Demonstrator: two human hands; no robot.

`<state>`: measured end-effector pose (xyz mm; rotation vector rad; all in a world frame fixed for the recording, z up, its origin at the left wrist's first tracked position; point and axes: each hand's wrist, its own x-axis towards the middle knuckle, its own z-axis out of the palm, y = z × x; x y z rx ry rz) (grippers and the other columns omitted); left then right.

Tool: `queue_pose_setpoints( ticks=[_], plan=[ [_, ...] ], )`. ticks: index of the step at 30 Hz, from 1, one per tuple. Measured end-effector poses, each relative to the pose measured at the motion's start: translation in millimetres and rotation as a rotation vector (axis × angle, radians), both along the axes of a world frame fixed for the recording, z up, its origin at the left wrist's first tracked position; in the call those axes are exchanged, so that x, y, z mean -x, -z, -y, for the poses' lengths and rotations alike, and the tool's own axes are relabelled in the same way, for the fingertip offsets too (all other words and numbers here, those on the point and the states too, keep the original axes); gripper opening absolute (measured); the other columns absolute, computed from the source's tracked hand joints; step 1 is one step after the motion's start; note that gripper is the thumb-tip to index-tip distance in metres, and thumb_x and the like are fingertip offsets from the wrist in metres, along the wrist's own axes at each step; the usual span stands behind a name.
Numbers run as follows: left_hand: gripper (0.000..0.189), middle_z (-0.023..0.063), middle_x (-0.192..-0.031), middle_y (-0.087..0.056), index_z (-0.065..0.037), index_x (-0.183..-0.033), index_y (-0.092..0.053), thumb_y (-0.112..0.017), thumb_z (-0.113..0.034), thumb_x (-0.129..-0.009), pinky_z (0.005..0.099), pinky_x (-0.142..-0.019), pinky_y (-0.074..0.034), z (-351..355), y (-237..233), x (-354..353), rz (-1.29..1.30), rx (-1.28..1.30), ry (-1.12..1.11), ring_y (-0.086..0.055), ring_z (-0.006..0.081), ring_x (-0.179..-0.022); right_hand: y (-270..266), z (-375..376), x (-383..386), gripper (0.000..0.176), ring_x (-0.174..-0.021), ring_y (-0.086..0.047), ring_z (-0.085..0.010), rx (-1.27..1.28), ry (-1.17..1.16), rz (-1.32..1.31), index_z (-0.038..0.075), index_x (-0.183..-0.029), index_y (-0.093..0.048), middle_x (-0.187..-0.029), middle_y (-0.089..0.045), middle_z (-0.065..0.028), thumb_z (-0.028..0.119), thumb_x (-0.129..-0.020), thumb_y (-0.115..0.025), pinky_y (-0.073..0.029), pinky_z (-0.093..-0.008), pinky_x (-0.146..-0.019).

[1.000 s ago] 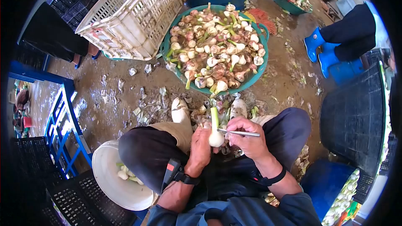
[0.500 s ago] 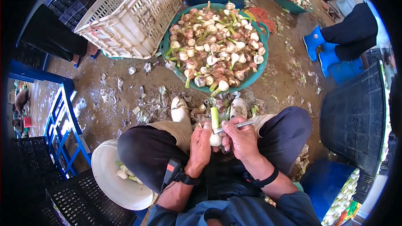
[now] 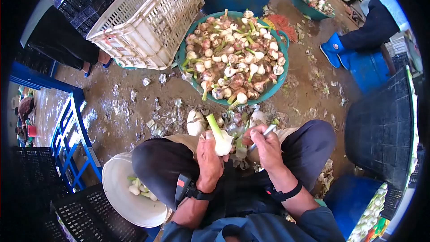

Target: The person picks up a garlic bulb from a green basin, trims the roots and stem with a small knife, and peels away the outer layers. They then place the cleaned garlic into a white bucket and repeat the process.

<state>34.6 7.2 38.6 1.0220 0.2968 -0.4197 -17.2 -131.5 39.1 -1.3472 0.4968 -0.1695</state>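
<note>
Garlic (image 3: 222, 142) now aslant in left hand (image 3: 208, 157), knife (image 3: 264, 133) in right hand (image 3: 268, 149)

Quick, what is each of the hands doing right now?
Left hand: closed around a white garlic bulb with a green stalk.
Right hand: closed on a thin silver metal blade.

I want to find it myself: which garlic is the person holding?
Look just below the big teal basin: there the left hand grips one bulb. It alone is held up, white, with its green stalk tilted left and a knife beside it.
</note>
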Motion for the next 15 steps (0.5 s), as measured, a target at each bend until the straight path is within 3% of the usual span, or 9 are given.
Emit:
queue_pose_setpoints(
  ticks=[3,5,6,7,9,10,11,13,15],
  plan=[
    [0.032,0.0042,-0.067,-0.054,-0.003,-0.093,-0.055,-0.036,-0.028,-0.099,0.0233,-0.041,-0.036,-8,8,3,0.065,-0.204,0.096,-0.046,0.0099,-0.048,-9,0,-5,0.019,-0.073,-0.055,-0.0085,-0.075,-0.157,-0.05,0.004,-0.093,-0.058,-0.08,-0.058,-0.0016,0.022,-0.095,-0.052,-0.045,-0.0234,-0.066],
    [0.031,0.0059,-0.075,-0.05,0.0,-0.093,-0.055,-0.035,-0.023,-0.098,0.0271,-0.049,-0.038,-11,3,3,0.261,-0.378,0.2,-0.047,0.0121,-0.059,-5,-15,-9,0.019,-0.071,-0.046,-0.0044,0.078,-0.224,-0.029,0.005,-0.099,-0.059,-0.078,-0.052,0.0061,0.022,-0.093,-0.058,-0.042,-0.0241,-0.062],
    [0.03,0.0076,-0.08,-0.051,0.001,-0.094,-0.055,-0.034,-0.02,-0.097,0.0285,-0.054,-0.04,-14,6,4,0.36,-0.455,0.24,-0.049,0.014,-0.064,12,-16,-11,0.015,-0.069,-0.046,-0.0041,0.204,-0.276,0.147,0.005,-0.096,-0.061,-0.075,-0.052,0.0059,0.019,-0.09,-0.062,-0.042,-0.0266,-0.058],
    [0.031,0.0088,-0.083,-0.051,0.001,-0.094,-0.055,-0.034,-0.021,-0.097,0.0297,-0.059,-0.041,-10,13,5,0.551,-0.5,0.157,-0.05,0.016,-0.068,6,-11,-10,0.016,-0.068,-0.045,-0.0032,0.447,-0.396,-0.028,0.005,-0.085,-0.063,-0.07,-0.054,0.0044,0.02,-0.086,-0.068,-0.041,-0.0272,-0.054],
    [0.035,0.0137,-0.088,-0.057,-0.003,-0.091,-0.053,-0.03,-0.028,-0.099,0.0316,-0.053,-0.045,-18,44,10,0.252,-0.3,0.219,-0.056,0.0201,-0.065,19,-13,-9,0.028,-0.064,-0.042,-0.0017,0.322,-0.32,0.001,0.003,-0.069,-0.061,-0.062,-0.051,0.0036,0.026,-0.082,-0.073,-0.037,-0.0262,-0.048],
    [0.034,0.0165,-0.088,-0.061,-0.006,-0.091,-0.048,-0.028,-0.033,-0.098,0.0293,-0.037,-0.042,-19,30,6,-0.061,-0.052,0.265,-0.058,0.0212,-0.056,9,-7,-7,0.025,-0.064,-0.046,-0.0017,0.287,-0.411,-0.135,0.002,-0.075,-0.064,-0.066,-0.057,0.0033,0.024,-0.084,-0.071,-0.04,-0.0255,-0.05],
    [0.035,0.0171,-0.087,-0.064,-0.008,-0.09,-0.044,-0.027,-0.038,-0.097,0.0271,-0.026,-0.035,-11,16,4,-0.209,-0.005,0.232,-0.057,0.0202,-0.047,30,-12,-5,0.031,-0.061,-0.046,-0.0036,0.085,-0.341,-0.061,0.0,-0.076,-0.065,-0.063,-0.061,-0.0038,0.03,-0.085,-0.069,-0.039,-0.0307,-0.049],
    [0.027,0.0128,-0.08,-0.062,-0.006,-0.098,-0.044,-0.036,-0.031,-0.097,0.0241,-0.035,-0.042,-8,-4,1,-0.386,0.205,0.225,-0.056,0.017,-0.05,28,-11,-3,0.03,-0.059,-0.048,-0.0031,0.123,-0.27,0.068,-0.001,-0.079,-0.066,-0.064,-0.062,-0.0014,0.028,-0.087,-0.067,-0.04,-0.0282,-0.048],
    [0.027,0.0128,-0.084,-0.06,-0.001,-0.109,-0.049,-0.034,-0.02,-0.097,0.0254,-0.04,-0.041,-20,25,1,-0.366,0.413,0.401,-0.055,0.0183,-0.055,14,-8,-1,0.028,-0.058,-0.05,-0.0034,0.096,-0.239,0.086,-0.002,-0.08,-0.066,-0.065,-0.061,-0.0004,0.026,-0.088,-0.065,-0.04,-0.0265,-0.048]
  ],
)
